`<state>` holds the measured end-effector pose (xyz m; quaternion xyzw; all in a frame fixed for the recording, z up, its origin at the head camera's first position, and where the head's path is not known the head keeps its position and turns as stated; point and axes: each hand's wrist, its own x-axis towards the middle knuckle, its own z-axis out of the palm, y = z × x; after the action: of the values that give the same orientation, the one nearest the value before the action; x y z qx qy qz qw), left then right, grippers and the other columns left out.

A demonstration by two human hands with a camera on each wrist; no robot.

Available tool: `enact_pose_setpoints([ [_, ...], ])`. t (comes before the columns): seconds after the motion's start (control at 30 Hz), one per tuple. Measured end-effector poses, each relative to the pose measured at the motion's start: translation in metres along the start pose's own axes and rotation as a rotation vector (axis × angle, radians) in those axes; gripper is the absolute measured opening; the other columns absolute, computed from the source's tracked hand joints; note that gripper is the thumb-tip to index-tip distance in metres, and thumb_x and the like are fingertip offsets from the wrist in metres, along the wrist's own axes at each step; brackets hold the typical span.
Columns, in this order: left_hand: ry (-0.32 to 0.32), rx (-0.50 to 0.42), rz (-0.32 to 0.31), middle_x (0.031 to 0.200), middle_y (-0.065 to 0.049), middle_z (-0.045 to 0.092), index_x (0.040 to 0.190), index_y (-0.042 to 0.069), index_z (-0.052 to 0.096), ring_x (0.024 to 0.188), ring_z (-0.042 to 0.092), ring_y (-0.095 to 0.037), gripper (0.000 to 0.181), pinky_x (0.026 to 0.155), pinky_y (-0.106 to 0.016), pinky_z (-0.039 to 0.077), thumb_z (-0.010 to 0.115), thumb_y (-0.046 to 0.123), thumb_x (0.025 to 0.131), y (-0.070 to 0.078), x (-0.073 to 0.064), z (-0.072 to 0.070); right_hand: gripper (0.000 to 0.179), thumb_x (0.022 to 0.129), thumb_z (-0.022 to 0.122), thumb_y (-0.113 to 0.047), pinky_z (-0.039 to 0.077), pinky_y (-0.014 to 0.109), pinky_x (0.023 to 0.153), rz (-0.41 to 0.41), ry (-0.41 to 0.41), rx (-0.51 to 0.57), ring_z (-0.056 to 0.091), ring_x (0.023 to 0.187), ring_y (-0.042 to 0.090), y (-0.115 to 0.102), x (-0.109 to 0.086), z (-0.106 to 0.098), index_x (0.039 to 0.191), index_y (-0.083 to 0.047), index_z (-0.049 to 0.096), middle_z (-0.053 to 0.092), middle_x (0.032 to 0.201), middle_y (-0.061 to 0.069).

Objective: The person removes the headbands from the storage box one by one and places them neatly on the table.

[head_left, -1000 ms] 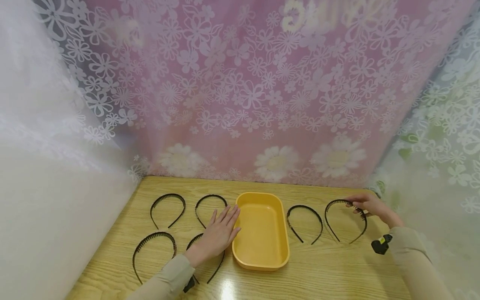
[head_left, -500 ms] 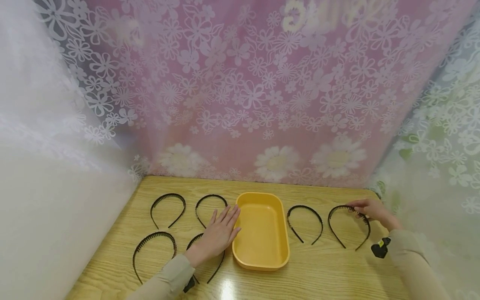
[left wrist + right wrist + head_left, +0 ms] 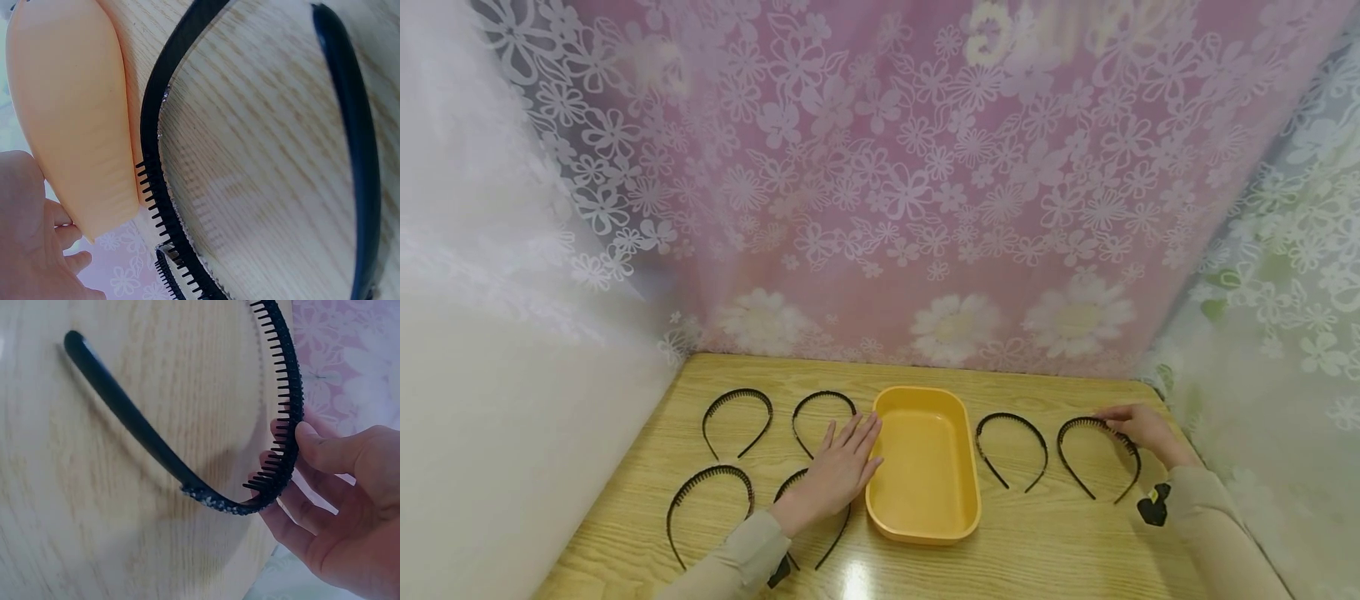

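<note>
My right hand (image 3: 1146, 432) pinches a black toothed headband (image 3: 1082, 419) at its upper right, at the right end of the table. In the right wrist view the thumb presses the outer side of this headband (image 3: 291, 375), with the fingers behind it and its free end pointing left. My left hand (image 3: 835, 471) rests on the left rim of a yellow plastic basin (image 3: 925, 475), fingers straight. Beneath the left forearm lies another headband (image 3: 832, 542), partly hidden; the left wrist view shows a headband (image 3: 150, 112) beside the basin's wall (image 3: 75, 94).
One headband (image 3: 1012, 415) lies just right of the basin. Left of it are a back headband (image 3: 823, 392), a far-left headband (image 3: 737, 392) and a front-left headband (image 3: 709, 470). Flowered curtains (image 3: 880, 208) stand behind and on both sides of the wooden table (image 3: 1037, 550).
The right hand has shifted its headband slightly right and nearer the person, mostly in the first half second. The left hand and the basin have stayed in place.
</note>
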<state>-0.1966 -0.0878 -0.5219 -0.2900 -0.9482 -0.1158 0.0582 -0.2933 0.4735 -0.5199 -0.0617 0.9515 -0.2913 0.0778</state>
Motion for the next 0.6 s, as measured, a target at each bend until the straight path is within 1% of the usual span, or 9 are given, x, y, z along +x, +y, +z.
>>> enact_pose_setpoints([
  [0.07,-0.006,0.0,-0.001,0.167,-0.01,0.023,0.162,0.007,0.023,0.155,0.017,-0.031,0.061,0.121,-0.063,0.017,0.04,0.037,0.111,0.0,0.0,-0.001,0.028,0.101,0.058,-0.006,0.038,0.03,0.055,-0.017,0.023,-0.05,0.046,0.057,0.01,-0.001,0.0,0.001,0.125,0.006,0.068,0.062,0.123,0.037],
  [0.1,-0.005,0.001,0.001,0.167,-0.01,0.024,0.161,0.007,0.024,0.155,0.018,-0.032,0.061,0.121,-0.063,0.017,0.04,0.037,0.111,0.001,0.0,-0.001,0.028,0.101,0.059,-0.007,0.04,0.031,0.057,-0.026,0.035,-0.079,0.052,0.062,0.013,-0.002,0.0,0.001,0.124,0.005,0.069,0.062,0.123,0.037],
  [0.2,-0.003,0.004,0.003,0.167,-0.011,0.025,0.161,0.006,0.025,0.154,0.018,-0.032,0.061,0.12,-0.063,0.018,0.04,0.037,0.111,0.001,0.0,-0.002,0.026,0.1,0.061,-0.007,0.049,0.04,0.066,-0.04,0.055,-0.127,0.066,0.084,0.033,-0.005,-0.001,0.001,0.121,0.005,0.07,0.061,0.124,0.038],
  [0.27,0.0,0.004,0.005,0.167,-0.011,0.025,0.161,0.006,0.025,0.154,0.019,-0.032,0.061,0.12,-0.063,0.018,0.04,0.037,0.111,0.001,0.0,-0.002,0.025,0.1,0.062,-0.006,0.054,0.048,0.07,-0.041,0.069,-0.135,0.066,0.094,0.044,-0.006,-0.002,0.002,0.12,0.005,0.071,0.061,0.123,0.038],
  [0.33,0.004,0.001,0.009,0.166,-0.012,0.025,0.161,0.007,0.024,0.154,0.019,-0.033,0.061,0.12,-0.063,0.018,0.04,0.037,0.111,0.0,0.0,-0.003,0.025,0.1,0.062,-0.006,0.055,0.054,0.075,-0.043,0.077,-0.14,0.063,0.101,0.051,-0.007,-0.003,0.003,0.119,0.005,0.072,0.061,0.123,0.039],
  [0.43,0.01,-0.01,0.016,0.166,-0.012,0.026,0.161,0.006,0.025,0.154,0.02,-0.033,0.061,0.12,-0.064,0.019,0.041,0.036,0.111,0.0,0.0,-0.003,0.025,0.1,0.062,-0.008,0.054,0.059,0.078,-0.033,0.08,-0.132,0.062,0.103,0.053,-0.008,-0.004,0.005,0.119,0.004,0.072,0.059,0.126,0.039],
  [0.6,0.028,-0.013,0.028,0.165,-0.013,0.028,0.161,0.005,0.027,0.153,0.023,-0.035,0.06,0.119,-0.064,0.021,0.04,0.036,0.111,-0.001,0.0,-0.001,0.026,0.1,0.063,-0.01,0.052,0.061,0.079,-0.02,0.08,-0.136,0.061,0.103,0.053,-0.011,-0.006,0.005,0.119,0.004,0.072,0.059,0.125,0.039],
])
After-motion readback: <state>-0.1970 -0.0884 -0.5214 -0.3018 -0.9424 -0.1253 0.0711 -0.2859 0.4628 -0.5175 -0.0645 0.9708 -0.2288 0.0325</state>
